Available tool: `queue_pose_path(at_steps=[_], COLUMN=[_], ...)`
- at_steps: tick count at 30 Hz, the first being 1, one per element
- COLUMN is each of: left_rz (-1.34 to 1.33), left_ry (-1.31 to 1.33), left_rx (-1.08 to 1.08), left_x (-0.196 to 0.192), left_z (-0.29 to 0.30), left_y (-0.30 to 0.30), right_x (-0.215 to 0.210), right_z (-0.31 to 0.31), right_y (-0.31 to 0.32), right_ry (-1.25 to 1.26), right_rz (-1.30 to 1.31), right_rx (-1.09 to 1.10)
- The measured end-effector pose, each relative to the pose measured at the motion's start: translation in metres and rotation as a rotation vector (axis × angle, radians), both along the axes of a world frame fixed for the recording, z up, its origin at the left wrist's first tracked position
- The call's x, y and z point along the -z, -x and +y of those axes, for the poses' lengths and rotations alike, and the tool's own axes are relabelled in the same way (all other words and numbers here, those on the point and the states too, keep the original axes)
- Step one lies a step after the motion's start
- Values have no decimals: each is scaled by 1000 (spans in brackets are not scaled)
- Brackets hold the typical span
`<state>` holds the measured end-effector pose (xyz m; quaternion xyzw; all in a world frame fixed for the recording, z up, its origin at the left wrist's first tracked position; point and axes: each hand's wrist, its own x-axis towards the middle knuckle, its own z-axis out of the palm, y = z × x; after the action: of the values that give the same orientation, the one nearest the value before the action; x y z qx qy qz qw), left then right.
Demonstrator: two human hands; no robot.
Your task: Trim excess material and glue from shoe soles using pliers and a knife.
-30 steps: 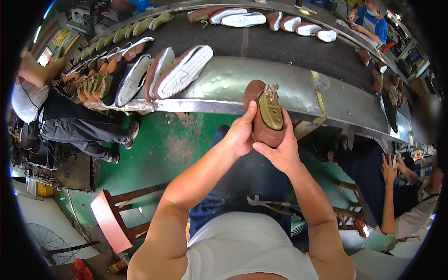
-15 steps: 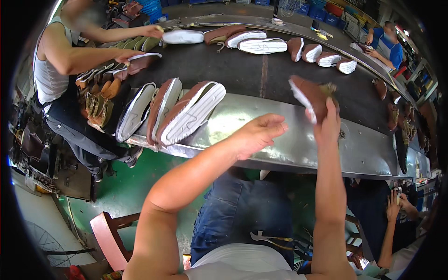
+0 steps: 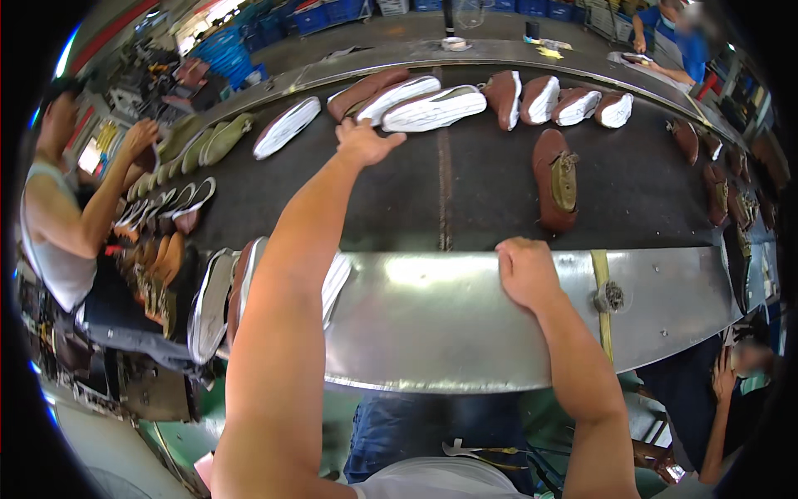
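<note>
My left hand [image 3: 366, 145] stretches far over the dark belt, thumb and fingers apart. Its fingertips are at the near end of a brown shoe with a white sole [image 3: 401, 96], beside a second white-soled shoe [image 3: 435, 110] lying on its side; whether they touch cannot be made out. My right hand [image 3: 529, 273] rests on the inner edge of the metal ledge [image 3: 432, 324], fingers bent and nothing seen in them. Just beyond it, a brown lace-up shoe [image 3: 554, 179] with an olive tongue stands upright on the belt.
Several white-soled shoes [image 3: 540, 100] line the belt's far side. More shoes [image 3: 212, 303] lean on the ledge behind my left forearm. A co-worker [image 3: 62, 208] stands at the left among rows of shoes. A yellow strap [image 3: 600, 287] crosses the ledge.
My right hand has let go of the brown shoe, which now stands on the belt, and has dropped to the ledge. My left hand has reached forward to the far row.
</note>
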<state>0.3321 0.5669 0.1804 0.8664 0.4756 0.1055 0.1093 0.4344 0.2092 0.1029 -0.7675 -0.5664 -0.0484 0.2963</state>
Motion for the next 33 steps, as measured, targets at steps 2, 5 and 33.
queue_pose_path(at_steps=[2,5,33], left_rz=[-23,-102,-206], left_ry=[6,-75,-58], left_rx=[-67,-85,230], left_x=[22,41,-36], left_z=[50,86,-320], left_y=[-16,-48,220], right_x=[-5,-7,-22], right_z=[2,3,-42], right_y=[5,4,107], right_ry=[-17,77,-298], right_rz=[18,34,735], right_rx=[-25,-8,27])
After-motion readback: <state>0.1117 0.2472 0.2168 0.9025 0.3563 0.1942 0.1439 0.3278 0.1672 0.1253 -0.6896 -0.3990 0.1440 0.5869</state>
